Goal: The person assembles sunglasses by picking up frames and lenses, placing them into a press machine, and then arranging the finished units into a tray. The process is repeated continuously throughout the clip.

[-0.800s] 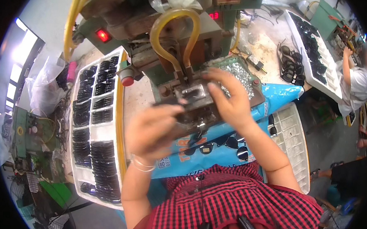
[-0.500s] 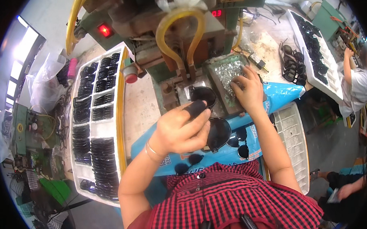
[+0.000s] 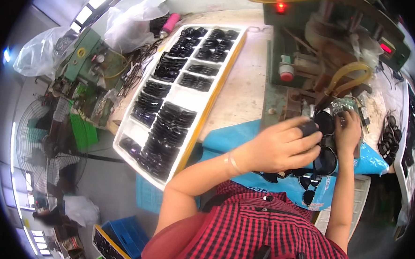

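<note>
My left hand [image 3: 281, 146], with a black cover on one finger, is closed on a pair of dark sunglasses [image 3: 325, 161] by its near side. One round lens sits above the other, the upper by the base of a green press [image 3: 280, 90]. Just right of it, my right hand [image 3: 348, 131] has its fingers bent together over a patch of small glittering bits [image 3: 341, 105]. Whatever those fingertips pinch is too small to make out. Below the hands, more dark sunglasses [image 3: 307, 197] lie on a blue plastic sheet [image 3: 233, 133] across my lap.
A white divided tray [image 3: 190, 98] full of dark lenses stands on the bench at left. Yellow hoses [image 3: 350, 70] loop from the press. More dark glasses [image 3: 390, 134] lie at right beside another white tray [image 3: 403, 166]. A fan [image 3: 51, 142] stands at far left.
The view has swung left, so the press and both hands now appear farther right. My left hand still holds the sunglasses; my right fingers have drawn closer together over the glittering bits.
</note>
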